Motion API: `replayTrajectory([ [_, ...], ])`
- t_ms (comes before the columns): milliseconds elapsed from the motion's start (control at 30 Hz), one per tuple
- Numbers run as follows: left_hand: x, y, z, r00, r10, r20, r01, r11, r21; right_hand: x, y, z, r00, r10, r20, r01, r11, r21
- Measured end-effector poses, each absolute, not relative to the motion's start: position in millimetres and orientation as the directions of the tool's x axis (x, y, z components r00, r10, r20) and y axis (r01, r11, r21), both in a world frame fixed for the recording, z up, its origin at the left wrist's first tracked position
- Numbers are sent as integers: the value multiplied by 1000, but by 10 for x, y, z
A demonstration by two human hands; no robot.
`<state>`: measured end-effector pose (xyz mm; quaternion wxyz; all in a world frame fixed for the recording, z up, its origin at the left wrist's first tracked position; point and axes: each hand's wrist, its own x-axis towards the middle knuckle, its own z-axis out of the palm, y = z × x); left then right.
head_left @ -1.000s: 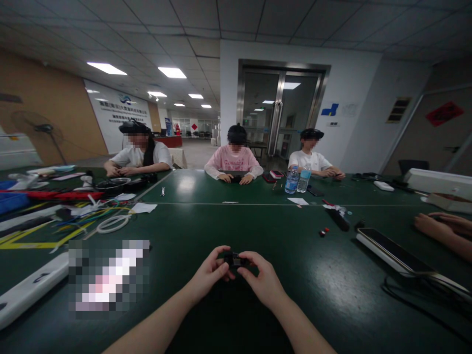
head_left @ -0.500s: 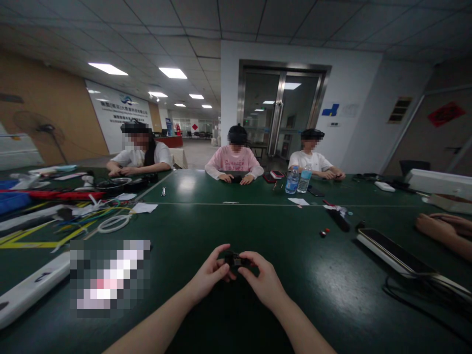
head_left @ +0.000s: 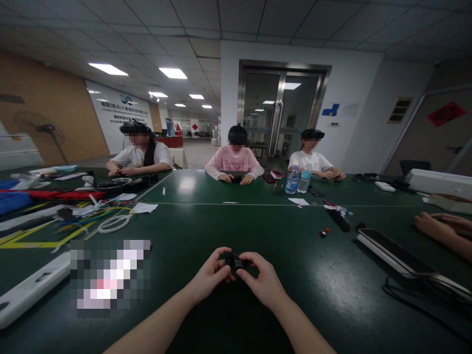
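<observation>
A small black object (head_left: pixel 235 261) is held between my two hands, just above the green table (head_left: pixel 177 226). Its exact kind is too dark and small to make out. My left hand (head_left: pixel 212 273) grips its left side with thumb and fingers. On the right side, the thumb and fingers of my right hand (head_left: pixel 262 275) pinch it. Parts of the object are hidden behind my fingertips.
A white power strip (head_left: pixel 33 287) and a blurred-out flat thing (head_left: pixel 114 275) lie at left. Cables (head_left: pixel 114 223) sit beyond. At right are a phone on a white block (head_left: pixel 394 250) and another person's hands (head_left: pixel 438 226). Water bottles (head_left: pixel 298 180) and several seated people are across the table.
My left fingers have curled a little more over the top of the black object, and it has tilted slightly. My right hand has barely moved.
</observation>
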<state>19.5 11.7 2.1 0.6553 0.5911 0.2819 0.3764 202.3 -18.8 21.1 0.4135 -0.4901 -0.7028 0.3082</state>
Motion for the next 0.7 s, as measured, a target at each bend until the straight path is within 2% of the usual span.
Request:
replayTrajectory([
  [700, 192, 126, -5, 574, 814, 82, -164, 16, 986, 2008, -168, 187, -177, 933, 314, 440, 361, -822],
])
